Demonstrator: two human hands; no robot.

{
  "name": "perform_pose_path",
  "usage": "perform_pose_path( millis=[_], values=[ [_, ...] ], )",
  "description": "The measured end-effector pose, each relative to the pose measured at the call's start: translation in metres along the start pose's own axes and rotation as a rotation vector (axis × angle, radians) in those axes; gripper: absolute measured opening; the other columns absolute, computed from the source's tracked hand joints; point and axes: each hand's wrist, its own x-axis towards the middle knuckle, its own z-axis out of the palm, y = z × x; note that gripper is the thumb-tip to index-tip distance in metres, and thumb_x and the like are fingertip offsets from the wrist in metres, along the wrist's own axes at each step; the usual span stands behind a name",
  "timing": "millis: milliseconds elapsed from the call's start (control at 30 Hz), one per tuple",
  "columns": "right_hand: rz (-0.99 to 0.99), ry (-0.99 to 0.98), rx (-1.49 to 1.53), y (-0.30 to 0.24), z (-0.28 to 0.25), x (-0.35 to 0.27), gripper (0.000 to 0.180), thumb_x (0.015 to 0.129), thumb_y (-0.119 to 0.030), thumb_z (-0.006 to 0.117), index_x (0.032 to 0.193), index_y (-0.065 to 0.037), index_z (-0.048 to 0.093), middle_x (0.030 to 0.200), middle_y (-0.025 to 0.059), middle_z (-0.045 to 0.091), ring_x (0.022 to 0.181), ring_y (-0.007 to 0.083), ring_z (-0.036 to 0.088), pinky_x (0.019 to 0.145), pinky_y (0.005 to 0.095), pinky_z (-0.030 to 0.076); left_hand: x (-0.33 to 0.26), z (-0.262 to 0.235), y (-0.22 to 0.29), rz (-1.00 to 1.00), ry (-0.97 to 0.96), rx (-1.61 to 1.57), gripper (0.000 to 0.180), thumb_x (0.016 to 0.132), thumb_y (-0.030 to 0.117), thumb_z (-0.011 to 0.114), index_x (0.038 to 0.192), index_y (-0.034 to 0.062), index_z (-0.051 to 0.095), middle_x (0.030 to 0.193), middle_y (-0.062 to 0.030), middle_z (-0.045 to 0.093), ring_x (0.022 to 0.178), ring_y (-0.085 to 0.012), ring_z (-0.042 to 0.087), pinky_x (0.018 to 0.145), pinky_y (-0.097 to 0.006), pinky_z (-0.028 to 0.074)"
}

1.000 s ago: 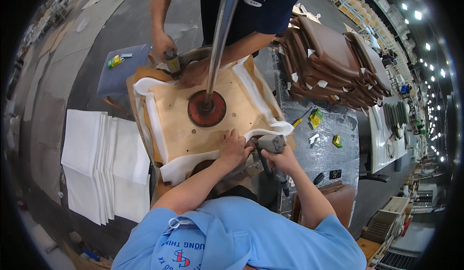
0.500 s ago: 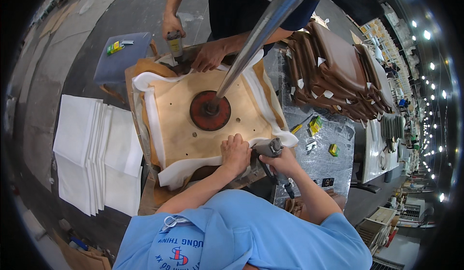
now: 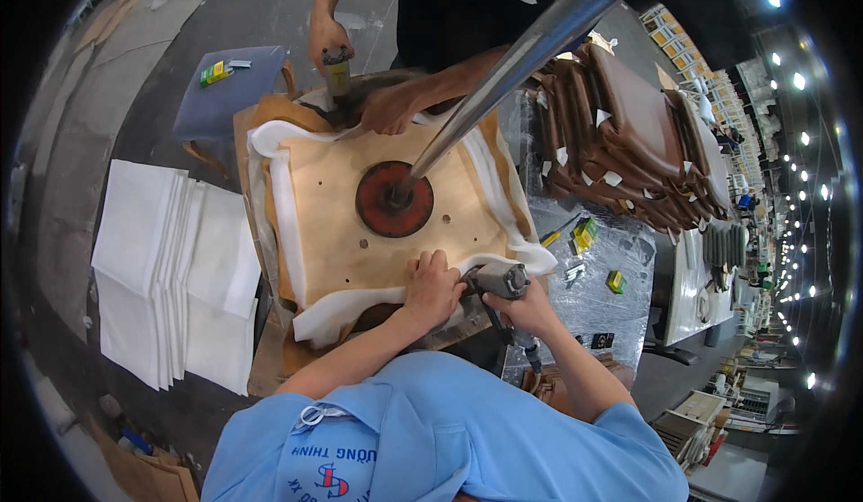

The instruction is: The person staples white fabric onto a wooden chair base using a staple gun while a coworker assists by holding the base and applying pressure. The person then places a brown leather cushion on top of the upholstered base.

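Observation:
A wooden seat panel (image 3: 333,232) lies face up, with white padding (image 3: 286,223) and brown cover material (image 3: 493,156) folded up around its edges. My left hand (image 3: 433,288) is closed over the near edge, fingers bent onto the board and gripping the folded cover edge. Beside it, my right hand (image 3: 529,307) is wrapped round an air staple gun (image 3: 500,279), its nose against the near edge close to my left fingers. A round red and black press pad (image 3: 394,219) on a slanting metal rod (image 3: 503,75) bears on the panel's middle.
Across the panel, a co-worker's hand (image 3: 331,39) holds another staple gun (image 3: 337,75); their other hand (image 3: 391,108) presses the far edge. White padding sheets (image 3: 135,259) lie left. Brown upholstered seats (image 3: 620,124) are stacked right, near a yellow-handled tool (image 3: 559,230) and small boxes (image 3: 584,234).
My staple gun has shifted slightly leftward along the near edge, toward my left hand, which keeps its grip. The co-worker's staple gun has moved a little and the view has shifted slightly.

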Motion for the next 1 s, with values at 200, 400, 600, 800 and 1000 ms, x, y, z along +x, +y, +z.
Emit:
perform_pose_path(
  millis=[200,400,600,800,1000],
  values=[
    [0.022,-0.022,-0.032,-0.007,0.005,0.001,0.04,0.088,-0.017,0.087,0.122,-0.002,0.072,0.081,0.0042,0.071,0.056,0.0117,0.061,0.051,0.0306,0.05,0.002,0.005,0.0,-0.033,0.025,-0.058,0.016,0.086,0.025,0.08,0.085,0.0101,0.075,0.103,-0.0099,0.055,0.107,-0.0306,0.05,0.092,-0.049,0.036],
    [-0.003,0.032,-0.131,-0.013,0.011,0.003,0.038,0.089,-0.018,0.086,0.119,-0.001,0.071,0.081,0.0048,0.071,0.056,0.0122,0.062,0.051,0.0316,0.05,0.0,-0.002,-0.003,0.016,-0.025,-0.005,0.017,0.087,0.026,0.08,0.088,0.0094,0.075,0.107,-0.0111,0.056,0.112,-0.0311,0.05,0.096,-0.049,0.037],
    [0.026,-0.003,-0.054,-0.013,0.01,-0.005,0.039,0.09,-0.02,0.086,0.121,-0.001,0.071,0.081,0.0042,0.071,0.057,0.0121,0.062,0.052,0.0314,0.051,-0.008,-0.004,-0.005,-0.017,-0.064,-0.006,0.018,0.088,0.027,0.079,0.09,0.0093,0.076,0.111,-0.0123,0.056,0.114,-0.0333,0.051,0.098,-0.05,0.038],
    [0.08,-0.017,-0.092,-0.012,0.016,-0.007,0.041,0.09,-0.021,0.087,0.124,-0.004,0.072,0.087,0.0039,0.072,0.061,0.0114,0.064,0.056,0.03,0.053,-0.003,0.001,-0.004,-0.055,-0.056,-0.047,0.014,0.088,0.023,0.077,0.089,0.009,0.075,0.111,-0.0128,0.057,0.113,-0.035,0.051,0.097,-0.05,0.039],
    [-0.125,0.036,-0.172,-0.005,0.02,0.006,0.04,0.09,-0.021,0.086,0.123,-0.003,0.073,0.088,0.0041,0.073,0.062,0.0118,0.065,0.057,0.0305,0.054,-0.007,-0.006,-0.01,0.026,-0.047,-0.005,0.018,0.087,0.026,0.079,0.092,0.0088,0.076,0.112,-0.0136,0.056,0.116,-0.0361,0.051,0.099,-0.051,0.041]
  ],
)
